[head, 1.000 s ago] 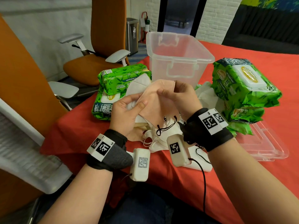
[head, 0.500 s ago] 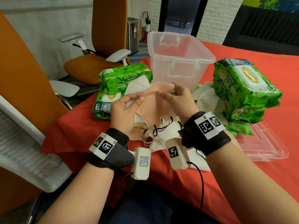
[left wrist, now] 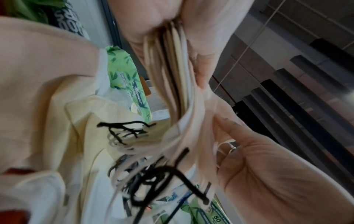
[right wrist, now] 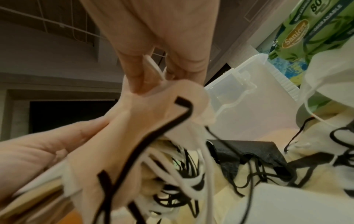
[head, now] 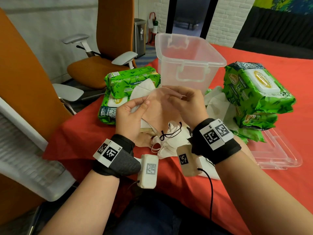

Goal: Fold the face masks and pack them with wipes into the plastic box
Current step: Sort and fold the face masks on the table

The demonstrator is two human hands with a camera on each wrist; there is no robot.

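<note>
I hold a bundle of folded face masks (head: pixel 159 109) upright above the red table, a peach one outermost, black and white ear loops (head: pixel 171 133) dangling below. My left hand (head: pixel 133 114) grips the bundle's left edge, thumb on the front. My right hand (head: pixel 184 104) pinches its top right corner. In the left wrist view the stacked mask edges (left wrist: pixel 172 75) show between both hands; the right wrist view shows fingertips (right wrist: pixel 138 81) pinching the peach mask (right wrist: pixel 145 121). The clear plastic box (head: pixel 188 65) stands open just behind. Green wipe packs lie left (head: pixel 128 85) and right (head: pixel 257 92).
More loose masks (head: pixel 169 145) are heaped on the table under my hands, and white ones (head: pixel 218 104) lie by the right wipe stack. The box's clear lid (head: pixel 277 153) lies flat at the right. Orange office chairs (head: pixel 101 61) stand left of the table.
Both hands lifted the mask bundle slightly and shifted their fingers along its top edge; the right fingers now pinch the upper right corner.
</note>
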